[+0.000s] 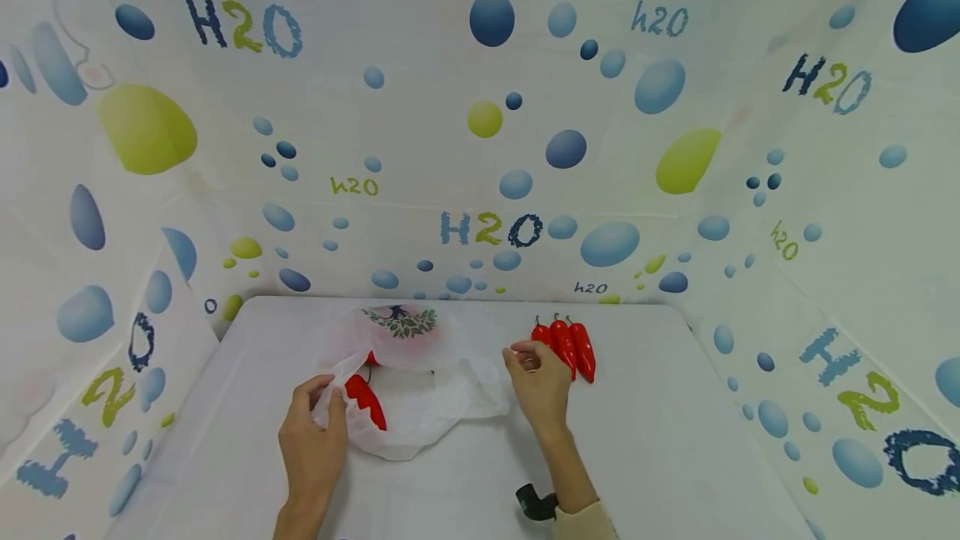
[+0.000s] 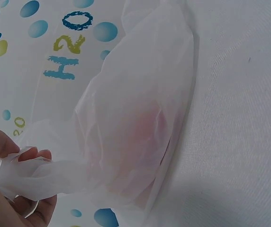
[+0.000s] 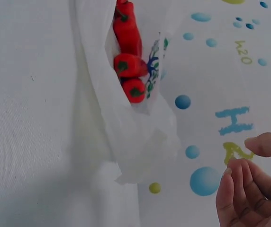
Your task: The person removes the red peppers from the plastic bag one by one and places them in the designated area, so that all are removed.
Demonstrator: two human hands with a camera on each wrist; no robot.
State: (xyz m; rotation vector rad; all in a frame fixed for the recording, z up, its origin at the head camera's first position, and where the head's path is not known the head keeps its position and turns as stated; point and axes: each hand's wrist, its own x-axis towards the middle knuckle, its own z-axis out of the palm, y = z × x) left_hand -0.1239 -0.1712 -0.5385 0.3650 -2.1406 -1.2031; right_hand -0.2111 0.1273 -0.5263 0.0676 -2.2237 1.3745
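The left hand (image 1: pixel 312 436) grips the bag (image 1: pixel 408 436); the right hand (image 1: pixel 544 382) holds nothing, near three peppers (image 1: pixel 582 350) by the far edge of the tabletop (image 1: pixel 660 440).

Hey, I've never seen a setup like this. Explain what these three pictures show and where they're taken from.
There's no machine, just a person's two bare hands. The wide picture comes from a camera worn on the head; the two closer ones come from cameras on the left and right wrists. On the white table lies a white plastic bag with a tree print; red chili peppers show inside. Three more peppers lie to its right. The left hand grips the bag; the right hand, near those three, visibly holds nothing.
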